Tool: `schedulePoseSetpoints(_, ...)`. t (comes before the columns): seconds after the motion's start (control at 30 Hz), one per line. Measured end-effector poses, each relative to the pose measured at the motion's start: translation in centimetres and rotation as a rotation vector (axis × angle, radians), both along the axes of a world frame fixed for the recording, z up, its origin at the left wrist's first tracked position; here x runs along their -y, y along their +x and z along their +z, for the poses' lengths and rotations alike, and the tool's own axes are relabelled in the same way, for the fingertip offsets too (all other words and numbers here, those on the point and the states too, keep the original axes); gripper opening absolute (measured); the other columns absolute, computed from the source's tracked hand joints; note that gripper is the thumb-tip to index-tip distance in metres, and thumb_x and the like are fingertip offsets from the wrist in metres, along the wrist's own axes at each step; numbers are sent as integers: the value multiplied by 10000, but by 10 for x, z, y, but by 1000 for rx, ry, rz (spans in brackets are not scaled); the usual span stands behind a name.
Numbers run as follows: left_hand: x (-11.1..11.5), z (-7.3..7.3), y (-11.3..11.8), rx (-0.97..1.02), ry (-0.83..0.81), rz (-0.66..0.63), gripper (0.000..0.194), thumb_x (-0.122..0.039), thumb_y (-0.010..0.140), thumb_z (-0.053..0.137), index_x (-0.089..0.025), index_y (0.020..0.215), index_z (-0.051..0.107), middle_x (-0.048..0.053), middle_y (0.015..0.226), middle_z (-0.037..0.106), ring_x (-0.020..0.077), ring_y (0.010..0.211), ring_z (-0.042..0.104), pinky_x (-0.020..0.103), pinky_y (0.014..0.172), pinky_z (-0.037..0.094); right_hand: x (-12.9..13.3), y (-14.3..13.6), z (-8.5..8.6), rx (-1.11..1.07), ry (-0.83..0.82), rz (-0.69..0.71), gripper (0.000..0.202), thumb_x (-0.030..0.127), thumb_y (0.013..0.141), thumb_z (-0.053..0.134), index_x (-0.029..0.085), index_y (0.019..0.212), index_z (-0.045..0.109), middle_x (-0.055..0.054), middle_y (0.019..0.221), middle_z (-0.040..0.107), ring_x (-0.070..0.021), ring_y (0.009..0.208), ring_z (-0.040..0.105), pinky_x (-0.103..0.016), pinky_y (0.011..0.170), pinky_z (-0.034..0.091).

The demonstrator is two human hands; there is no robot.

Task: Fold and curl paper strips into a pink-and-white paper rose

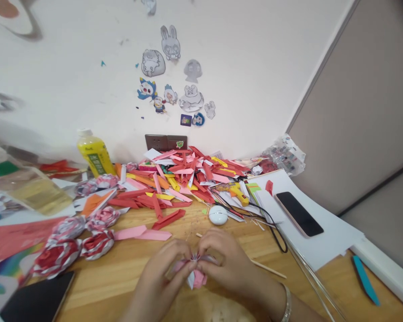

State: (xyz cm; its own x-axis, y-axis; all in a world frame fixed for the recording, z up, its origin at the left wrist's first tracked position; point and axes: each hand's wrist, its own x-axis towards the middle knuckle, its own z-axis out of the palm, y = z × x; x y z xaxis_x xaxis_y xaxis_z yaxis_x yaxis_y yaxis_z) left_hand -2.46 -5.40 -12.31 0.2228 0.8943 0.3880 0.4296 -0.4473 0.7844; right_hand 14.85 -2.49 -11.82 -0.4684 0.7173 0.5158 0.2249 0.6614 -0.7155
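Note:
Low in the middle of the view, a small pink and white folded paper piece [199,279] is pinched between both my hands, just above the wooden table. My left hand [166,275] grips its left side with thumb and bent fingers. From the right, my right hand [226,259] pinches the other side, and a bracelet circles that wrist. The fingertips nearly meet at the paper's gathered top, where thin folds fan out. My fingers hide part of the piece. A thin wooden stick [268,269] lies partly behind my right hand.
Folded paper strips [188,174] are heaped along the wall. Rolled paper roses [58,257] sit at left, near a yellow-labelled bottle [96,154] and a dark tablet-like device [36,299]. Rightward are a white rounded case [218,215], yellow glue gun [237,193], its cord, a phone [299,213] and a teal cutter [366,281].

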Motion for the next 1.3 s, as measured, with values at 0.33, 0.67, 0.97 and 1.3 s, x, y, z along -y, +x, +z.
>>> schedulePoseSetpoints(0.33,-8,-6,5,235,-509,-5,287,-450,723,595,-201,627,489,-51,562,495,116,531,481,212,501,380,-1,-6,-10,-50,-614,-34,151,69,614,652,163,611,534,64,591,515,-98,570,471,-207,554,359)
schedulePoseSetpoints(0.67,-18,-11,-4,313,-699,-44,302,-404,548,731,-176,682,584,-6,650,629,161,651,602,276,635,479,-5,-8,-27,-99,-697,-81,117,101,635,655,156,641,552,58,604,560,-88,571,494,-192,536,364)
schedulePoseSetpoints(0.97,-13,-10,-1,279,-700,43,243,-358,545,727,-172,589,576,-1,590,654,150,583,600,260,576,467,-7,-4,-19,-59,-746,21,132,72,615,645,155,707,600,48,631,584,-87,565,509,-195,553,392)
schedulePoseSetpoints(1.3,-20,-15,-7,257,-721,-11,277,-405,545,747,-168,567,605,-4,563,657,154,570,605,257,567,475,2,-13,-20,-39,-581,-73,166,16,631,576,157,699,632,40,650,596,-97,615,545,-188,572,403)
